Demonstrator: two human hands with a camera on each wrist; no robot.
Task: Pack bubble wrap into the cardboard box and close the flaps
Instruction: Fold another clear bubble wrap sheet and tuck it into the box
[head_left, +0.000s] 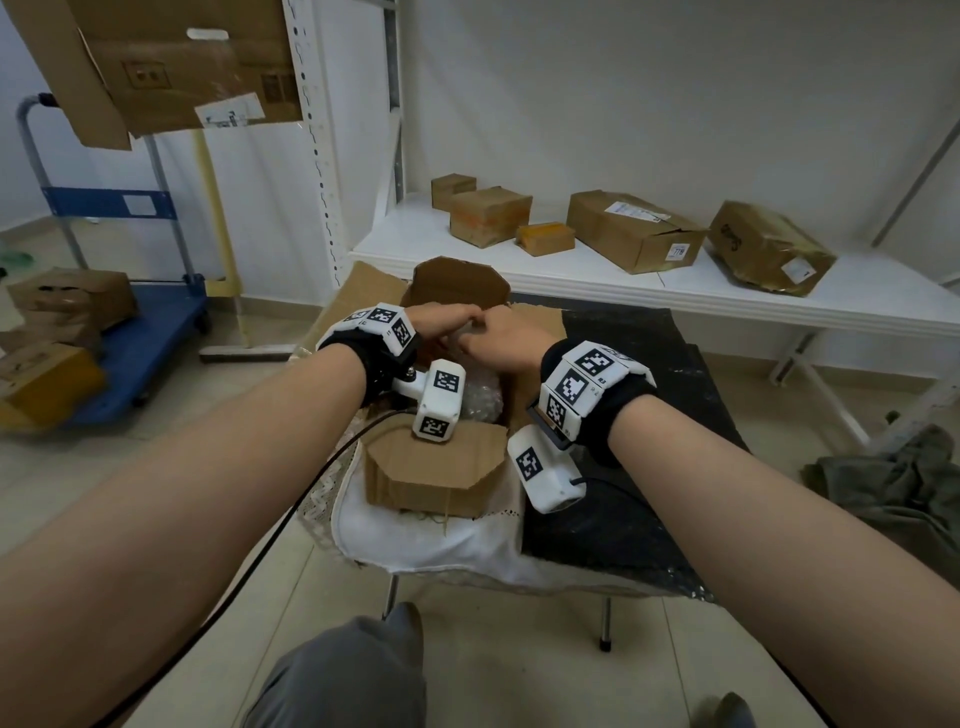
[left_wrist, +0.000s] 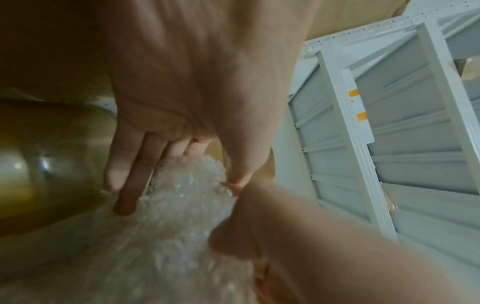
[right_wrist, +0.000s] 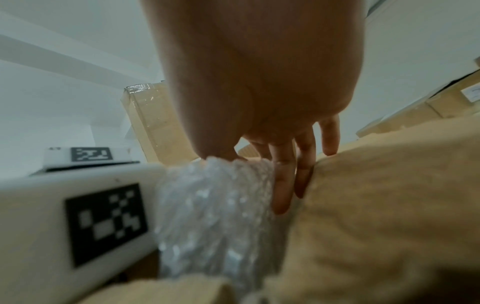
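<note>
An open cardboard box (head_left: 434, 475) sits on a small table, its flaps folded outward. A wad of clear bubble wrap (head_left: 480, 397) stands inside it. Both hands meet over the box's far half. My left hand (head_left: 457, 319) grips the top of the bubble wrap (left_wrist: 176, 236); in the left wrist view the left hand (left_wrist: 182, 185) has its thumb on one side and its fingers on the other. My right hand (head_left: 483, 332) holds the same wad (right_wrist: 207, 226); the right hand (right_wrist: 249, 179) pinches it between thumb and fingers beside a cardboard flap (right_wrist: 389, 205).
A white cloth (head_left: 415, 540) and a dark sheet (head_left: 634, 467) cover the table. Behind it a white shelf (head_left: 571, 280) carries several cardboard boxes. A blue cart (head_left: 145, 322) with boxes stands at left. Grey cloth (head_left: 893, 483) lies on the floor at right.
</note>
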